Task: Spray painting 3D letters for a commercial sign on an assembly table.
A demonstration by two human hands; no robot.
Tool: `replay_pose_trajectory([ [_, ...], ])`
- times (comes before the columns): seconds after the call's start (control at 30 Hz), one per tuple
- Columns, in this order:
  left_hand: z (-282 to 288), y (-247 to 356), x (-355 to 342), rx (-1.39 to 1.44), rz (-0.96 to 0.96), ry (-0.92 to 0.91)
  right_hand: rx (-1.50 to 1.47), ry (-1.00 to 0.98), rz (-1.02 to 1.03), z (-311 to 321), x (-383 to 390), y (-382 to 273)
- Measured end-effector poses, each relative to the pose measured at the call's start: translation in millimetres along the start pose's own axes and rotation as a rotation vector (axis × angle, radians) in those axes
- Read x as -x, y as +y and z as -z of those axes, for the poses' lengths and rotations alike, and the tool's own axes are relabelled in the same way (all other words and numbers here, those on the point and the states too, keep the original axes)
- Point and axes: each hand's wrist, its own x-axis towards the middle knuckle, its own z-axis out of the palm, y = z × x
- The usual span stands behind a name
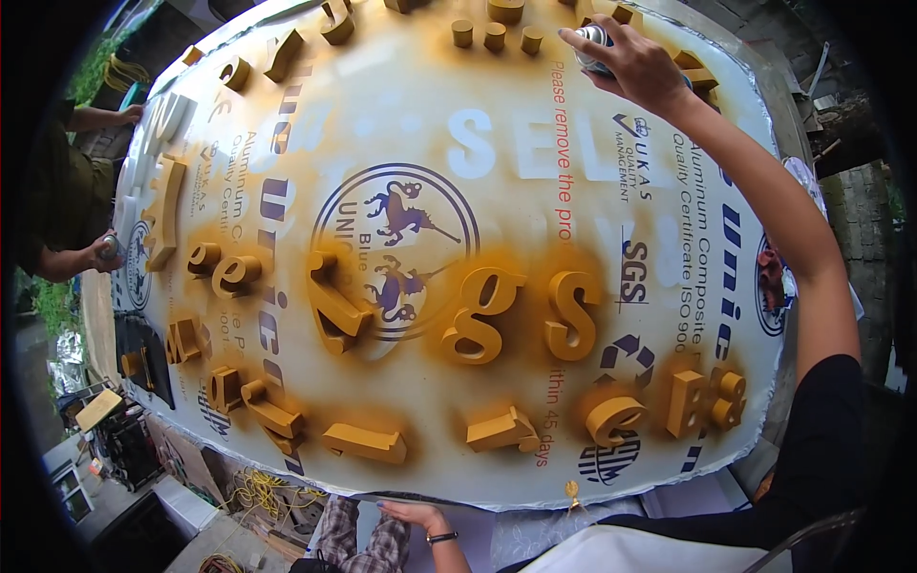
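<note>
My right hand (635,65) reaches to the far right of a large white printed panel (497,191) and grips a silver spray can (594,43), its top pointing at small gold blocks (494,34). My left hand (413,516) rests with fingers apart at the panel's near edge and holds nothing; a dark band sits on its wrist. Several raised letter shapes painted gold lie across the panel, among them a curved letter (480,313) and a snake-like one (571,315) near the middle, each ringed by gold overspray.
Another person stands at the left edge, one hand (103,252) holding a small can beside white unpainted letters (158,124). Yellow cord (258,492) lies on the ground below the panel. Boxes and clutter (105,420) sit at lower left. Rubble and a wall (841,124) are at right.
</note>
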Motion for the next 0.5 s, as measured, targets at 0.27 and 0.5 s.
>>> replay_pose_trajectory([
  [0.27, -3.7, -0.6, 3.1, 0.047, -0.032, 0.021, -0.009, 0.007, -0.009, -2.5, 4.9, -4.1],
  [0.5, -3.5, -16.8, -2.9, 0.024, -0.053, 0.033, 0.06, 0.049, 0.003, -5.4, -3.5, -7.4],
])
